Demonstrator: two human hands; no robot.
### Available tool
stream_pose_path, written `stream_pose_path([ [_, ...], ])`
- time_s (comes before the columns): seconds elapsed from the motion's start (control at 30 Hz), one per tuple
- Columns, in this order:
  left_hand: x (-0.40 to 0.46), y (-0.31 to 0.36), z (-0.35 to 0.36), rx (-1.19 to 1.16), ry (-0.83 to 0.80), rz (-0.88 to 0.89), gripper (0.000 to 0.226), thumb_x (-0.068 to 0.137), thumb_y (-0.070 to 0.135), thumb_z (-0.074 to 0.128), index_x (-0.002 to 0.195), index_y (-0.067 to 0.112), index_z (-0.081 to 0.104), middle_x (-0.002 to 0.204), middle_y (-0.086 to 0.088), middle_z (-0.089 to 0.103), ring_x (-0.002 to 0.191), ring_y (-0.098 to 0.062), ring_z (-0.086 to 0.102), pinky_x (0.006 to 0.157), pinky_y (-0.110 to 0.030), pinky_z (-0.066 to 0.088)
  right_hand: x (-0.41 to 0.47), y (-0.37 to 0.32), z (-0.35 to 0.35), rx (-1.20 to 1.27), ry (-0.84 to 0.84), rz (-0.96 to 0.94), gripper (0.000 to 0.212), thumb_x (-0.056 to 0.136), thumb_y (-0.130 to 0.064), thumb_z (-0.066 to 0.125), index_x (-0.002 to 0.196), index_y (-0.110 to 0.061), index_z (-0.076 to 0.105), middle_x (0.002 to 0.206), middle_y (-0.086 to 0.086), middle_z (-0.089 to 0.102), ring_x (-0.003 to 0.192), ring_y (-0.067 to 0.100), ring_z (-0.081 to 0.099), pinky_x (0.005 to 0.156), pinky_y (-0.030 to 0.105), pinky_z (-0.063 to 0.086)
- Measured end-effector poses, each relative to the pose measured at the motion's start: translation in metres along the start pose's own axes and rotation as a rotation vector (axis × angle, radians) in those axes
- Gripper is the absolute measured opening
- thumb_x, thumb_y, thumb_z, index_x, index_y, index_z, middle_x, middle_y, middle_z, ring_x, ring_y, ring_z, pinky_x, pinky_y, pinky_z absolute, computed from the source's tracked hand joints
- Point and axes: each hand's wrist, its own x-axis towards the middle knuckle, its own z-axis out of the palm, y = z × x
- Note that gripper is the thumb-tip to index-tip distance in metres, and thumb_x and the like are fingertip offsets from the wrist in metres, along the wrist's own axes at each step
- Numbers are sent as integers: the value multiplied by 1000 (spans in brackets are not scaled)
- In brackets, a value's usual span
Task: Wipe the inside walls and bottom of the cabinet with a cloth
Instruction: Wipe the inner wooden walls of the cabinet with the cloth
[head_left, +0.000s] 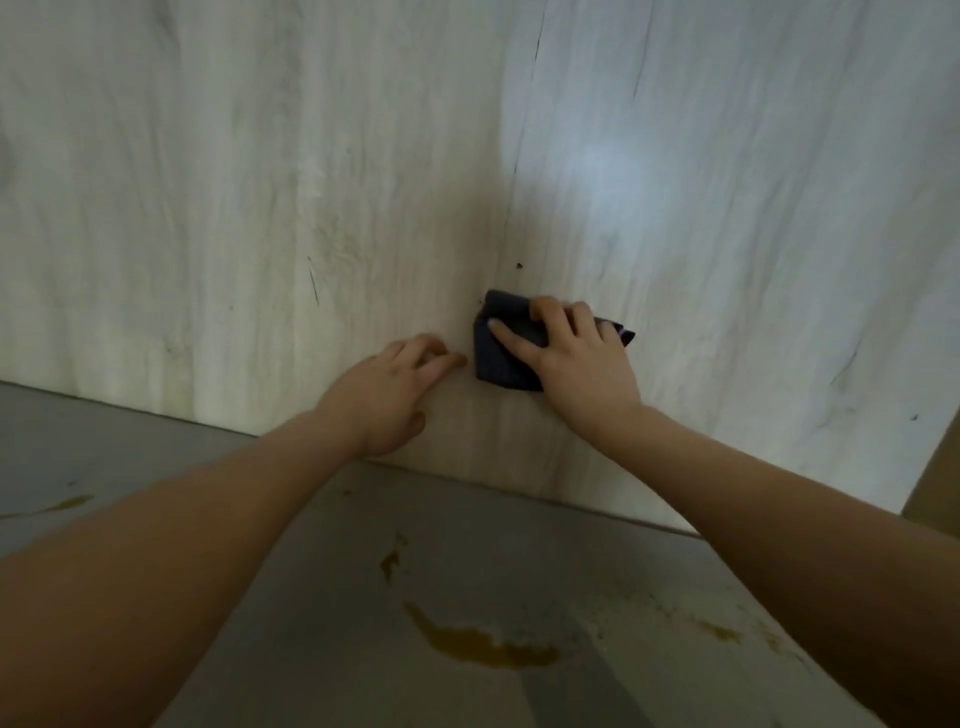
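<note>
head cam | faces forward-down | close to cabinet wall (260, 182)

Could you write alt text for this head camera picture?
A person's right hand presses a dark cloth against a pale wood-grain cabinet wall, while the left hand rests beside it. Brown stains mark the grey bottom.

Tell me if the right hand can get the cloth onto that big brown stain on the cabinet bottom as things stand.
Probably yes. The right hand presses the dark cloth against the back wall, and the brown stain lies on the grey bottom nearer the person, with nothing between them.
</note>
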Motion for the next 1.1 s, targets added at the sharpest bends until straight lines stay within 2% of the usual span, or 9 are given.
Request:
stream_pose_path([
  [0.13,-12,-6,5,22,-44,-9,74,86,24,58,149,23,20,147,-2,21,128,-21,32,102,-30,36,-15,-27,16,-20,-52,-161,75,65,-29,79,134,-32,51,127,14,56,98,38,57,74,46,48],
  [0.27,-22,-3,13,35,-95,1,66,88,25,58,146,21,27,148,-1,20,131,-20,29,103,-27,32,-33,-43,25,-9,-282,-340,64,92,-33,53,147,-41,21,151,7,22,128,34,31,98,47,33],
  [0.33,-25,-2,15,20,-120,-5,67,88,25,58,146,24,25,148,1,21,132,-18,28,105,-27,30,-43,-42,27,-20,-327,-403,60,95,-31,49,146,-43,19,153,5,16,133,32,24,102,46,28],
  [0.47,-24,1,15,16,-143,32,64,88,25,58,145,25,28,147,2,23,132,-17,29,106,-28,33,-65,-16,23,-70,-285,-487,62,65,-34,80,122,-45,58,128,3,55,106,28,53,80,42,47],
  [0.53,-21,6,16,24,-166,64,63,88,24,58,144,26,29,147,3,22,132,-16,29,107,-28,32,-88,11,28,-101,-282,-465,65,53,-30,86,114,-41,66,118,4,61,97,28,52,72,41,48],
  [0.8,-2,24,20,19,-159,123,65,87,23,58,144,26,28,147,4,21,133,-16,26,107,-29,31,-114,47,31,-69,-307,-441,70,51,-27,88,117,-38,65,115,4,61,94,28,47,63,36,49],
  [0.9,-1,24,17,27,-188,110,66,87,24,58,145,26,25,148,3,20,134,-16,25,109,-29,30,-81,3,30,-28,-283,-492,62,66,-34,80,123,-43,58,124,2,56,103,26,54,71,35,49],
  [1.0,1,30,15,58,-212,97,68,88,25,57,146,26,23,149,3,18,135,-15,22,110,-27,27,-74,-14,32,-61,-341,-497,57,88,-34,59,140,-46,36,144,1,35,122,27,41,90,37,41],
  [1.1,7,47,15,83,-213,134,69,87,26,58,147,26,23,149,2,18,136,-16,22,111,-27,26,-102,21,31,-81,-290,-398,65,73,-34,75,132,-43,49,131,3,52,106,27,54,76,37,48],
])
